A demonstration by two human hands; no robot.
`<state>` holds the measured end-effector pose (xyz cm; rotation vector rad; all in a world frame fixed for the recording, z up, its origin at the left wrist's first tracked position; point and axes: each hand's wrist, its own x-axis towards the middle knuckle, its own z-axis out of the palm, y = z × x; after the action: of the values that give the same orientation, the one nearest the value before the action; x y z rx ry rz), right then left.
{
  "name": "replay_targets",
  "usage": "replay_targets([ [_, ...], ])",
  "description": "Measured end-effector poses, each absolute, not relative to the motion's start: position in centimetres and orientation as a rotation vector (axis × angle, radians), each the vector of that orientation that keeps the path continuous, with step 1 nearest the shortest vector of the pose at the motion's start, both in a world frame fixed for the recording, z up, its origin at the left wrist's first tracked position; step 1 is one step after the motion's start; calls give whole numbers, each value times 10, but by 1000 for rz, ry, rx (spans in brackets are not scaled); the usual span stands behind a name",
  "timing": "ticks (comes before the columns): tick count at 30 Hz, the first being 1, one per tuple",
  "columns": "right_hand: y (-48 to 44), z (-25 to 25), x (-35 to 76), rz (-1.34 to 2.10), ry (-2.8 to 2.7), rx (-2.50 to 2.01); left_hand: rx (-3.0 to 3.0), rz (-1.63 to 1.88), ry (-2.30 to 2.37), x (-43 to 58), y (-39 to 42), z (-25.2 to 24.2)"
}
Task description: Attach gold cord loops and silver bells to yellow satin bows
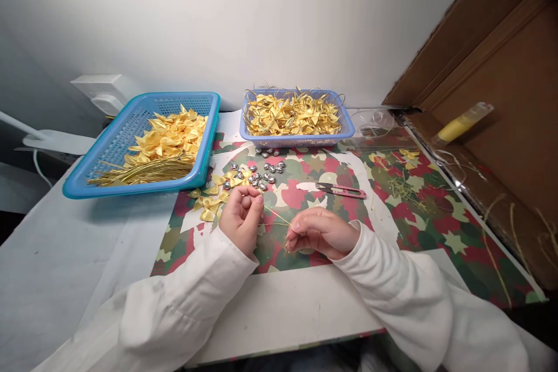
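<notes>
Between my two hands runs a thin gold cord (279, 216), looped in the gap over the camouflage sheet. My left hand (244, 213) is closed, thumb pressed on the forefinger, pinching the cord near its upper end. My right hand (320, 231) has its fingers curled together on the other end of the cord; its fingertips are partly hidden. Just beyond the left hand lie several silver bells (267, 176) and several yellow ribbon bows (208, 207). Pink-handled thread snips (342, 190) rest beyond the right hand.
A blue basket (74, 190) at left holds yellow bows (172, 138) and a bundle of gold cords (143, 172). Another basket (296, 140) at the back holds bows with cord loops. Cord scraps (403, 186) lie at right, near a cardboard wall (501, 58) and a yellow-filled tube (462, 124).
</notes>
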<state>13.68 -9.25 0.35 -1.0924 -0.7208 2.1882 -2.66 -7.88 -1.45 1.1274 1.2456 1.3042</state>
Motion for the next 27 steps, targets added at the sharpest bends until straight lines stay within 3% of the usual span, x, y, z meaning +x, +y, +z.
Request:
replay_targets([
  [27,-93,11,146,2102,-761,-1105,1021,1338,1266,-32,-75,-9],
])
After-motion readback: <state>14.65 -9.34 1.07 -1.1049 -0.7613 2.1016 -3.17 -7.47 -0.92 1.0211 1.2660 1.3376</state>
